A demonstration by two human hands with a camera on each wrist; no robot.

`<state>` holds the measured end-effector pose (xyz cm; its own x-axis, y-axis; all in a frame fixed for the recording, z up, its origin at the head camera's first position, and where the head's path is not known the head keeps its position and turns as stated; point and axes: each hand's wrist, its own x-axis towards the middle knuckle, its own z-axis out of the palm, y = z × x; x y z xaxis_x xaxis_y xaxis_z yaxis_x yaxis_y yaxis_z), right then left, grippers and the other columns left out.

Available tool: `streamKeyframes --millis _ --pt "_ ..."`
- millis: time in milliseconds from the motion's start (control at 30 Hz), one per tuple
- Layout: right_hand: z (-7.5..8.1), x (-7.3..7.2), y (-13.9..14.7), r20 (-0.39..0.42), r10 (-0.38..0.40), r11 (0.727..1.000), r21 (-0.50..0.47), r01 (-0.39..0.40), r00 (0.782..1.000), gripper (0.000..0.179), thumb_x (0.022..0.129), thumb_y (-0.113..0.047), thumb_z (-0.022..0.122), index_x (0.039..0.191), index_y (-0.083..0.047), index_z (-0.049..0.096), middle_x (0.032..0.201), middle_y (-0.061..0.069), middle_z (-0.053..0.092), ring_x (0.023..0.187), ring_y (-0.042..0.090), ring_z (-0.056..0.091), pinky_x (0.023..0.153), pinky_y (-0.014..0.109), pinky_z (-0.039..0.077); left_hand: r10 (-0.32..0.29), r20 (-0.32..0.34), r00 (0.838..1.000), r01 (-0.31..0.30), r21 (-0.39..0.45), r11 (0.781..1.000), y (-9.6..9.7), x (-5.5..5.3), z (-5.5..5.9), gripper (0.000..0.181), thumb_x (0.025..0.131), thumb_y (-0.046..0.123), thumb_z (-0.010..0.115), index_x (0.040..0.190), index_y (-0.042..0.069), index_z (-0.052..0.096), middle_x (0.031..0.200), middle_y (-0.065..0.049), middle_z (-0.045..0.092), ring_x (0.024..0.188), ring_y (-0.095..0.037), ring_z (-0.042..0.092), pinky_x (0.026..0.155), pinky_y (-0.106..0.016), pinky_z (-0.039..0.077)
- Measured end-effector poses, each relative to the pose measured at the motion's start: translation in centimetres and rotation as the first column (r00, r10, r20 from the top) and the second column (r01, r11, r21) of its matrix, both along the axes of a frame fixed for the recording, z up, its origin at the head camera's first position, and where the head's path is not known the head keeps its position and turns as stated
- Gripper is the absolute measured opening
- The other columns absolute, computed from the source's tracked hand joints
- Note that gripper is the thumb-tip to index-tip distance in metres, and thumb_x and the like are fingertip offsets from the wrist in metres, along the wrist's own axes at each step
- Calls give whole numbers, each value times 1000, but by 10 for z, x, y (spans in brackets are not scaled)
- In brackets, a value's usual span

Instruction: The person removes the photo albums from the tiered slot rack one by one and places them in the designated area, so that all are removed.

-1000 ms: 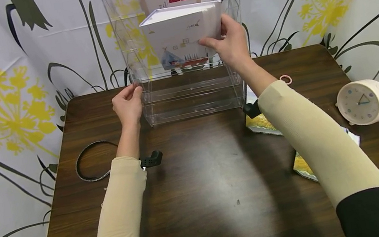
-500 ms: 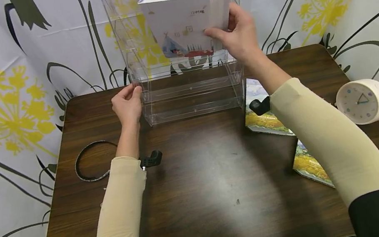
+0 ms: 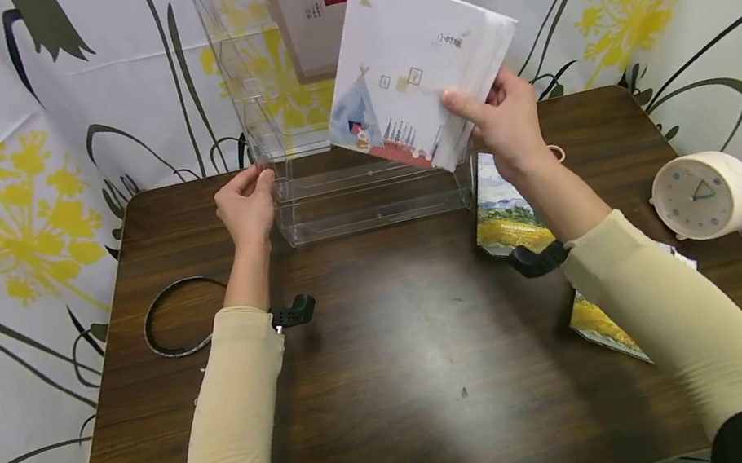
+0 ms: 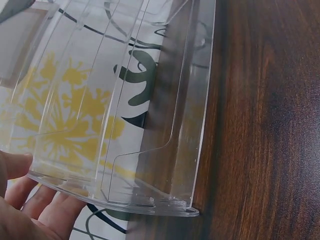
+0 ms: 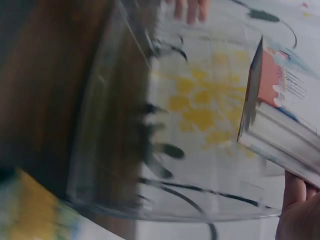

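Observation:
My right hand (image 3: pixel 507 116) grips a white album (image 3: pixel 412 67) by its right edge, thumb on the cover. A blue tent and a red strip are printed on that cover. It is tilted in front of the clear plastic tiered rack (image 3: pixel 376 218); the right wrist view shows its thick page block (image 5: pixel 287 132). My left hand (image 3: pixel 247 204) pinches the rack's left side edge, and in the left wrist view the fingers (image 4: pixel 60 212) curl behind the clear wall (image 4: pixel 135 175). In the rack's upper tier stands a beige book (image 3: pixel 304 20) with red character squares.
Two albums with yellow field covers lie at the right, one by the rack (image 3: pixel 506 216), the other partly under my forearm (image 3: pixel 603 323). A round white clock (image 3: pixel 703 196) stands at the table's right edge. A dark ring-shaped band (image 3: pixel 154 336) lies at left.
The white album has been lifted from the rack, brought nearer and turned clockwise, uncovering more of the beige book. My left hand stays on the rack's edge.

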<state>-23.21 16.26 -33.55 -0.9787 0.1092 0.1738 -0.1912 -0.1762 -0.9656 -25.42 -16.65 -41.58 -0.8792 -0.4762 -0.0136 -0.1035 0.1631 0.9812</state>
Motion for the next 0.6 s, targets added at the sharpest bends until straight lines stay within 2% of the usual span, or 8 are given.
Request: streamKeyframes --millis 100,167,333,467,600 --pt "-15 21 -3 135 30 993 -116 -14 990 41 83 -5 79 119 -1 59 108 13 70 93 24 70 72 34 59 6 -2 1000 -6 4 1000 -1 1 0 25 90 16 72 114 8 74 108 -6 73 89 -8 67 75 -20 52" --pt "-26 34 -5 197 49 984 -176 -14 979 38 85 -5 77 118 -1 59 104 12 71 88 22 71 69 33 59 6 -7 1000 -6 2 1000 -1 0 0 25 90 16 72 113 8 74 107 -6 73 88 -8 67 74 -19 52" --pt "-55 69 -14 333 127 945 -325 -12 934 29 91 -4 69 118 -5 58 100 6 72 85 20 72 69 34 59 -2 2 1000 2 -8 1000 -1 -1 -1 26 90 17 73 114 8 74 109 -6 73 93 -9 68 79 -20 52" --pt "-76 93 -21 402 171 921 -390 -1 899 26 94 -4 65 119 -8 57 100 4 73 87 19 71 68 33 59 -7 8 1000 7 -26 1000 -2 -1 -3 27 90 19 72 115 8 74 109 -6 73 94 -10 67 79 -21 52" --pt "-93 112 -27 456 168 923 -383 23 874 24 94 -2 64 116 -7 57 94 3 73 82 16 71 62 28 57 -8 3 1000 8 -29 1000 -3 -3 -4 28 90 19 73 115 7 73 110 -7 73 94 -10 67 79 -21 52"
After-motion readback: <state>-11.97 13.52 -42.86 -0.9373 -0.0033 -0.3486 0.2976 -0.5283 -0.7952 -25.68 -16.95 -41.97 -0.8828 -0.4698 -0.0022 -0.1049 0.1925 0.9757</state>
